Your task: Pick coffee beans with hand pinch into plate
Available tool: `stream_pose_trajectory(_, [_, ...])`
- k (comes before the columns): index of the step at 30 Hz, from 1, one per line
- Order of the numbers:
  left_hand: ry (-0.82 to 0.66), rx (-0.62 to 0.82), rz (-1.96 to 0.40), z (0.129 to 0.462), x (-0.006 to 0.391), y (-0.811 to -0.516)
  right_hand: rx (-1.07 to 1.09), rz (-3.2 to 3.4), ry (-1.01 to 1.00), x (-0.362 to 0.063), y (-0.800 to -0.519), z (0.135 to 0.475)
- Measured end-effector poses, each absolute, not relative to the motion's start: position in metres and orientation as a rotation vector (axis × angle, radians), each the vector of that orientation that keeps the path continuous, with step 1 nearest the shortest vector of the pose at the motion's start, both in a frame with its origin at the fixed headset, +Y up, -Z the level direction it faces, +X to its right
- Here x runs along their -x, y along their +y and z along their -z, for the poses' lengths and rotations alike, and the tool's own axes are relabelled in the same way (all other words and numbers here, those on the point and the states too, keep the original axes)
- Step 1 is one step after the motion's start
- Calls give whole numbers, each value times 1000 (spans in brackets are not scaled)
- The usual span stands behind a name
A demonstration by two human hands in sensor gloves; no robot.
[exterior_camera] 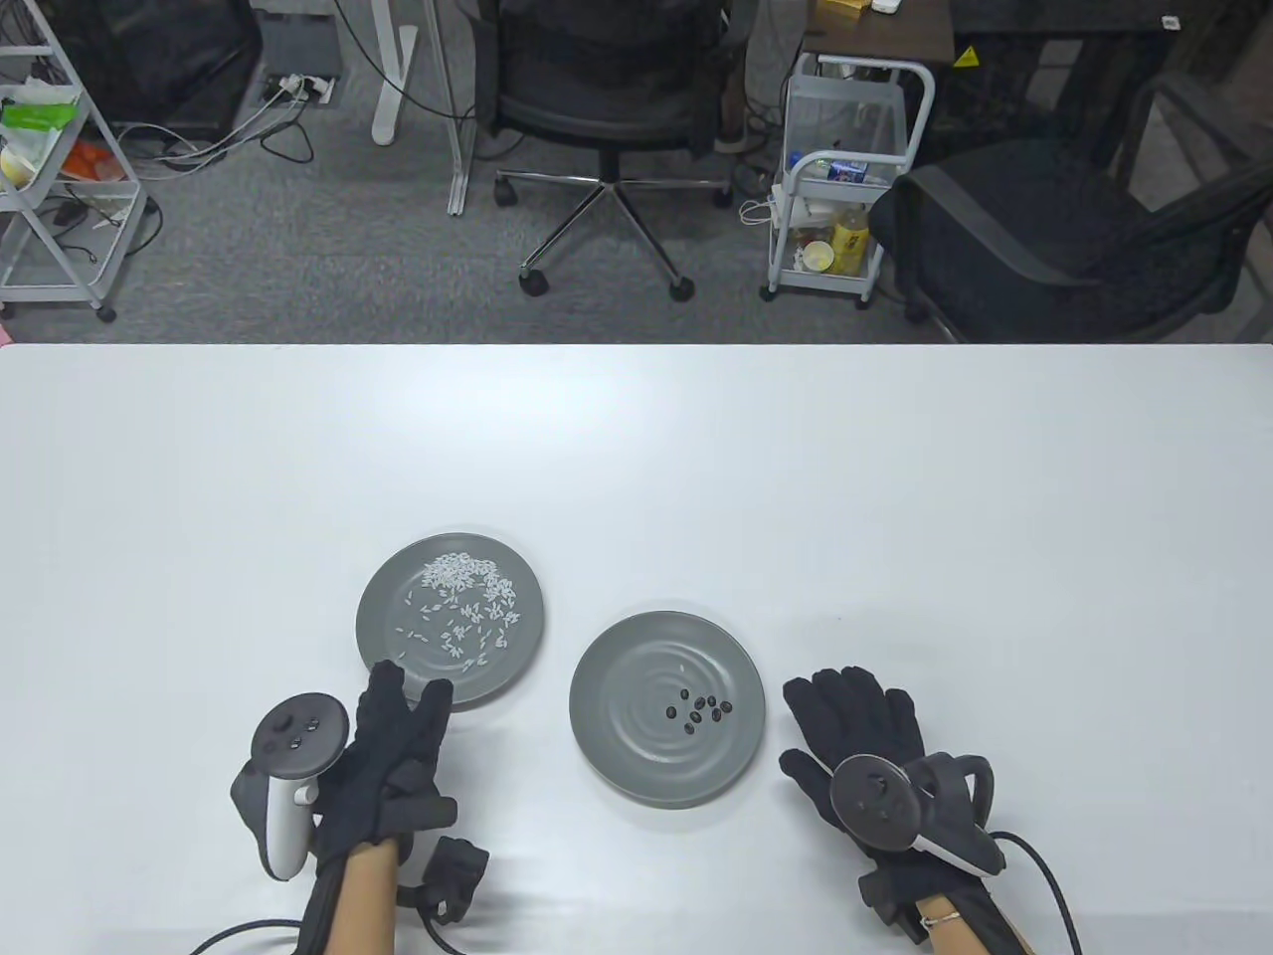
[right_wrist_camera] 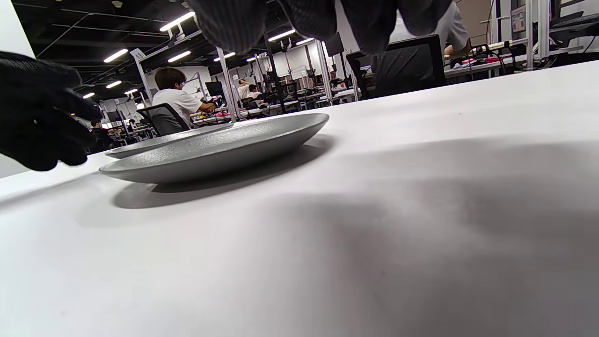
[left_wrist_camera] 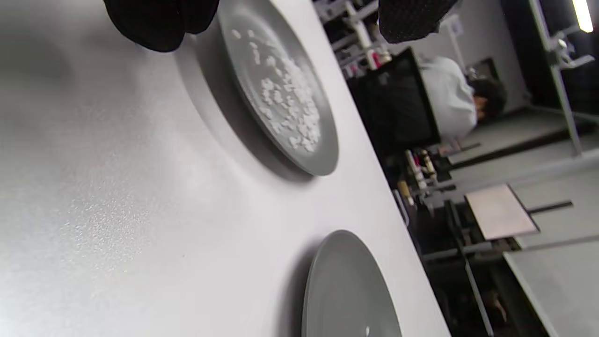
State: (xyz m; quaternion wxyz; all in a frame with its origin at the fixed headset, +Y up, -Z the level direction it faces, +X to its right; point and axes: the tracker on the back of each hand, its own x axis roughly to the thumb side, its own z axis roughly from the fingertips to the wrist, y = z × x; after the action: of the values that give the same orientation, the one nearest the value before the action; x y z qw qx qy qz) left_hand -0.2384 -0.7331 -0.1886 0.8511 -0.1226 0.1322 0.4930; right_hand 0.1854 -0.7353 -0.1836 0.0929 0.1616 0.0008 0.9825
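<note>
beans lie in the right plate; rice plate beside. left hand and right hand fingers spread, holding nothing.

No text, brand or number can be read in any view. A yellow triangular warning sign sits on the dark cabinet at upper right of the table view; its symbol is too small to make out.

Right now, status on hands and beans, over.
Left hand open by the rice plate. Right hand flat on table, empty. Coffee beans clustered in right plate. Nothing blocking.
</note>
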Motion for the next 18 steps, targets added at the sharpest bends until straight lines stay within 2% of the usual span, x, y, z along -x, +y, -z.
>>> stream_pose_trajectory(4, [-8,210,-988,187,214,-722,-469,-2916,-1,-187,-736,185])
stream_pose_trajectory(9, [-173,199,-842,185,197,-718,-460,-2909,-18,-191,-735,186])
stream_pose_trajectory(14, [-231,220,-616,186,192,-714,-453,-2899,-5,-195,-736,188])
stream_pose_trajectory(18, [-230,317,-418,185,182,-715,-447,-2897,4,-197,-738,189])
